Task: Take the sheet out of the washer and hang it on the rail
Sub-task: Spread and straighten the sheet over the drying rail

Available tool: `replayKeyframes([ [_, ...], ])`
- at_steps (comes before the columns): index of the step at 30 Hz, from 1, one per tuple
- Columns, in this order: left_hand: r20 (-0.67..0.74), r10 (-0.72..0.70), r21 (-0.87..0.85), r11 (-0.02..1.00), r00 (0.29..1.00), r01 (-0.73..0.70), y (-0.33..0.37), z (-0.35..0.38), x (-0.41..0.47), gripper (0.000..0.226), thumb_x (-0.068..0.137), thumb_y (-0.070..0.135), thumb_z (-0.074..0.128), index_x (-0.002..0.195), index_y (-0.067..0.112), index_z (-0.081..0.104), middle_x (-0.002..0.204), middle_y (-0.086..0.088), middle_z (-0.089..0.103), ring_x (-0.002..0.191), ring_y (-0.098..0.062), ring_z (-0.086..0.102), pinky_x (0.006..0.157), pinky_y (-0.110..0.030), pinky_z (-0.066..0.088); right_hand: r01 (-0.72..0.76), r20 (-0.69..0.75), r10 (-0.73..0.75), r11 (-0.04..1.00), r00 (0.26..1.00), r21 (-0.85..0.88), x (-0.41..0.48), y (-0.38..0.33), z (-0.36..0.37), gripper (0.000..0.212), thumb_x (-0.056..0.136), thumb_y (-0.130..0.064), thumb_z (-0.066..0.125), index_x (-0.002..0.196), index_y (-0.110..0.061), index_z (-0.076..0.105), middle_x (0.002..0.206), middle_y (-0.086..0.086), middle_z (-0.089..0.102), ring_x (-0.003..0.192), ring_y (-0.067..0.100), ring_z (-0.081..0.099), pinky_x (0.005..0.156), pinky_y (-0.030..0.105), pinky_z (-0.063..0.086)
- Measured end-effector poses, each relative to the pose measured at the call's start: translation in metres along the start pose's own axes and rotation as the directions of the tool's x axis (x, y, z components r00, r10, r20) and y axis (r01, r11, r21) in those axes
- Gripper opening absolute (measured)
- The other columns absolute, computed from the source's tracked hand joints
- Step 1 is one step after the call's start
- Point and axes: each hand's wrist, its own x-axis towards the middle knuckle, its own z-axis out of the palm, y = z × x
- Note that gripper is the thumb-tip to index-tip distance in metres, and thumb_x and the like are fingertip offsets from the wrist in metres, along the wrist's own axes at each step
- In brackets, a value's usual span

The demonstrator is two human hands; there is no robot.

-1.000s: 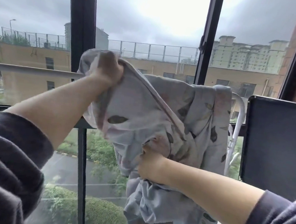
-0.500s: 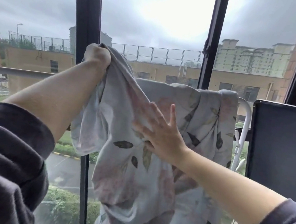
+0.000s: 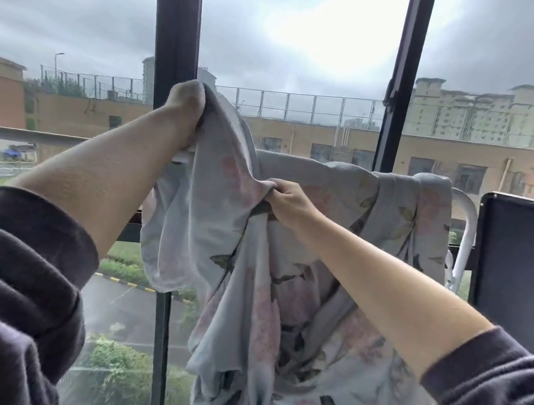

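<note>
A pale grey-blue sheet (image 3: 312,310) printed with dark leaves and faded pink flowers hangs in front of the window. Its right part is draped over the top of a white rail (image 3: 464,225), whose curved end shows at the right. My left hand (image 3: 184,113) grips a bunched edge of the sheet and holds it up above rail height, in front of the dark window post. My right hand (image 3: 287,201) pinches a fold of the sheet in the middle, just below the rail line. Most of the rail is hidden under the cloth.
A dark window post (image 3: 177,20) rises behind my left hand and a second post (image 3: 403,84) stands further right. A black panel (image 3: 521,270) stands at the right beside the rail. A grey handrail (image 3: 13,134) runs across the glass at the left.
My right hand lay flat and open on the sheet half a second ago; it now pinches a fold higher up. My left hand still holds the raised edge.
</note>
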Motion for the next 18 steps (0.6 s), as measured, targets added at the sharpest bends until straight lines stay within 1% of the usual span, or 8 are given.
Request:
replayKeyframes([
  [2,0.119,0.010,-0.025,1.000,0.993,-0.007,-0.001,0.000,-0.003,0.017,0.077,0.033,0.053,0.080,0.017,0.059,0.071,-0.003,0.061,0.077,-0.023,0.062,0.071,-0.030,0.051,0.028,0.082,-0.029,1.000,0.996,0.013,0.005,-0.005,0.001,0.033,0.095,0.004,0.040,0.073,-0.010,0.060,0.062,-0.001,0.062,0.047,0.000,0.060,0.051,0.013,0.048],
  [3,0.127,0.043,0.028,0.999,0.991,-0.047,-0.006,0.000,-0.001,0.030,0.069,0.037,0.060,0.089,0.015,0.062,0.076,-0.003,0.064,0.079,-0.024,0.065,0.074,-0.033,0.055,0.037,0.117,-0.039,0.999,0.992,0.021,0.006,-0.007,0.002,0.031,0.095,0.004,0.041,0.075,-0.008,0.060,0.062,-0.001,0.061,0.050,0.001,0.059,0.053,0.013,0.047],
  [6,-0.047,0.229,0.219,0.952,0.972,-0.213,-0.015,-0.001,0.014,0.034,0.069,0.015,0.055,0.102,0.010,0.061,0.085,-0.003,0.064,0.085,-0.022,0.066,0.076,-0.030,0.056,0.025,0.244,-0.020,1.000,0.970,-0.014,0.012,-0.010,-0.005,0.024,0.094,-0.006,0.043,0.087,-0.018,0.063,0.081,0.005,0.065,0.075,0.017,0.059,0.072,0.028,0.047],
  [8,-0.131,0.341,0.223,0.925,0.931,-0.308,-0.013,-0.002,0.030,0.035,0.073,0.005,0.043,0.102,0.006,0.062,0.085,-0.003,0.063,0.086,-0.023,0.066,0.072,-0.024,0.054,0.137,0.172,-0.107,0.976,0.979,-0.170,0.025,-0.010,-0.018,0.020,0.088,-0.017,0.046,0.097,-0.026,0.062,0.096,0.005,0.068,0.086,0.022,0.060,0.077,0.033,0.048],
  [10,-0.145,0.387,0.205,0.912,0.911,-0.354,-0.005,-0.002,0.041,0.029,0.076,0.002,0.039,0.096,0.007,0.060,0.079,0.002,0.058,0.079,-0.018,0.062,0.059,-0.016,0.048,0.301,0.069,-0.306,0.825,0.950,-0.478,0.037,-0.009,-0.030,0.029,0.083,-0.023,0.053,0.111,-0.024,0.059,0.109,0.004,0.066,0.098,0.024,0.060,0.086,0.038,0.049],
  [13,-0.131,0.410,0.195,0.903,0.903,-0.382,0.003,0.004,0.049,0.025,0.081,-0.002,0.036,0.095,0.011,0.052,0.074,0.007,0.049,0.069,-0.008,0.051,0.048,-0.008,0.039,0.257,0.063,-0.442,0.397,0.895,-0.881,0.053,-0.006,-0.040,0.034,0.092,-0.032,0.050,0.124,-0.022,0.055,0.126,0.002,0.056,0.115,0.024,0.050,0.092,0.038,0.034],
  [14,-0.124,0.425,0.182,0.898,0.897,-0.401,0.002,0.006,0.053,0.025,0.082,-0.003,0.035,0.096,0.011,0.050,0.074,0.007,0.047,0.068,-0.006,0.049,0.049,-0.007,0.038,0.245,0.067,-0.419,0.389,0.906,-0.888,0.057,-0.005,-0.041,0.029,0.095,-0.034,0.047,0.116,-0.021,0.062,0.120,0.002,0.060,0.112,0.024,0.053,0.088,0.036,0.033],
  [18,-0.127,0.425,0.181,0.898,0.896,-0.401,-0.003,0.006,0.066,0.024,0.083,-0.002,0.034,0.092,0.016,0.047,0.076,0.007,0.047,0.079,-0.015,0.050,0.066,-0.021,0.042,0.204,-0.061,-0.363,0.645,0.930,-0.736,0.073,0.004,-0.035,0.028,0.092,-0.037,0.053,0.084,-0.016,0.069,0.087,0.003,0.071,0.084,0.024,0.062,0.066,0.030,0.041],
])
